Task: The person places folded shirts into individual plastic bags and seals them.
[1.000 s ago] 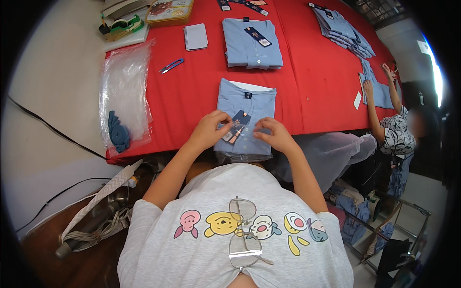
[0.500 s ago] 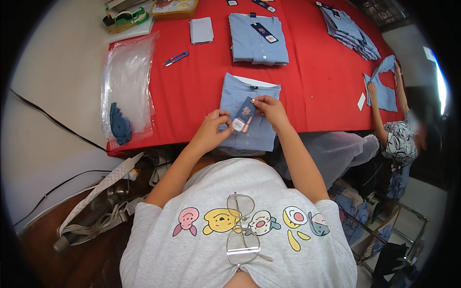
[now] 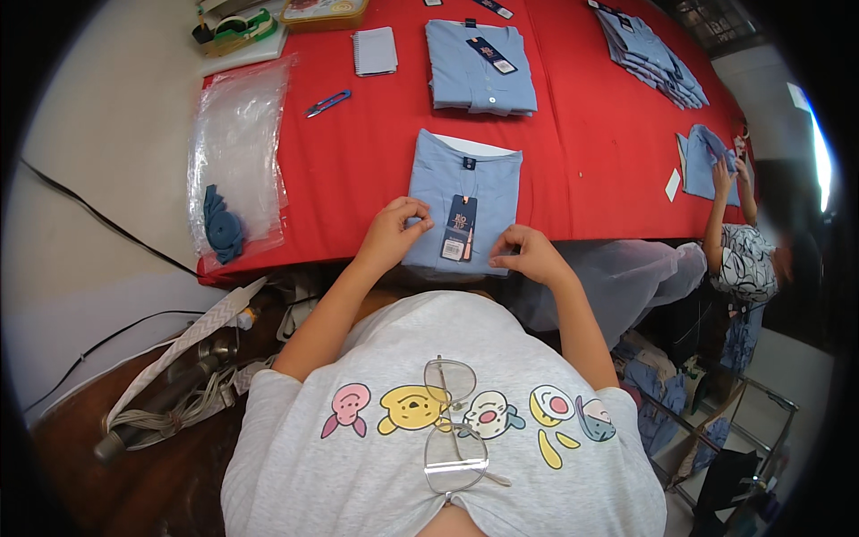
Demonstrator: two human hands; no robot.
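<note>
A folded light blue shirt (image 3: 428,179) lies in front of me at the near edge of the red-covered table. A navy hang tag (image 3: 459,215) rests flat down its middle, on a thin string below the neck label (image 3: 469,164). My left hand (image 3: 391,234) is at the shirt's left edge, empty, with fingers curled and thumb apart from them. At the lower right edge of the shirt is my right hand (image 3: 530,254); its bent fingers and thumb stand apart, with nothing visible between them. Whether its thumb touches the cloth I cannot tell.
Tagged folded shirts (image 3: 483,76) lie beyond, with another stack (image 3: 653,67) at far right. Clear plastic bags (image 3: 237,134), a rolled blue tape (image 3: 224,234), thread snips (image 3: 328,103) and a notepad (image 3: 374,51) lie left. A co-worker (image 3: 747,259) handles blue cloth at right.
Both hands have let go of the hang tag, which now lies straight on the shirt. My right hand has moved down to the lower right edge; the left has shifted slightly up.
</note>
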